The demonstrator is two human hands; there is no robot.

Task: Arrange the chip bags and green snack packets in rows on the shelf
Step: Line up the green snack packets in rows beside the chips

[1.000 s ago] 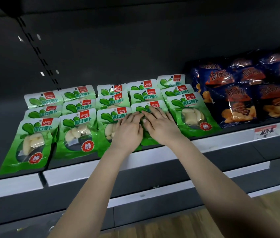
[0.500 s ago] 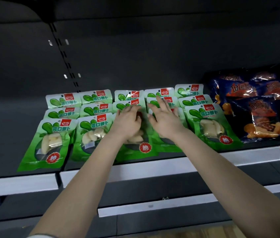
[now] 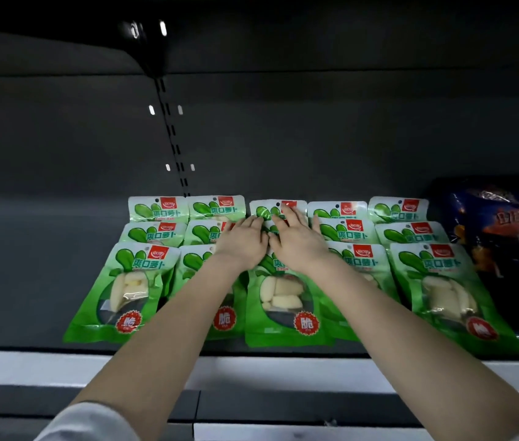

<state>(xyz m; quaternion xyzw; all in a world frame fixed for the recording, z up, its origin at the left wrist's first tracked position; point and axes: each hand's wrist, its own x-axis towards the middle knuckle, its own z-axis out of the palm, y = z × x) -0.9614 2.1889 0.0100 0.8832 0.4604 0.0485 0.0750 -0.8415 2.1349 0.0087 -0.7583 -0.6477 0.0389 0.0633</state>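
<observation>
Several green snack packets (image 3: pixel 127 288) lie in overlapping rows on the dark shelf (image 3: pixel 29 281). Both my hands rest flat, side by side, on the middle column. My left hand (image 3: pixel 244 241) covers the second-row packet there, fingers spread. My right hand (image 3: pixel 296 238) reaches a little further, its fingertips on the back-row packet (image 3: pixel 264 211). The front packet of that column (image 3: pixel 283 300) lies below my wrists. Dark blue chip bags (image 3: pixel 506 237) are stacked at the right end of the shelf.
A white price rail (image 3: pixel 29 366) runs along the shelf's front edge. The shelf's left part is bare dark metal. A slotted upright (image 3: pixel 172 132) runs up the back wall. Another shelf edge (image 3: pixel 283 432) shows below.
My hands have slid from the front packet back toward the rear rows of the middle column. The view has moved closer and to the left, with the chip bags now at the frame's edge.
</observation>
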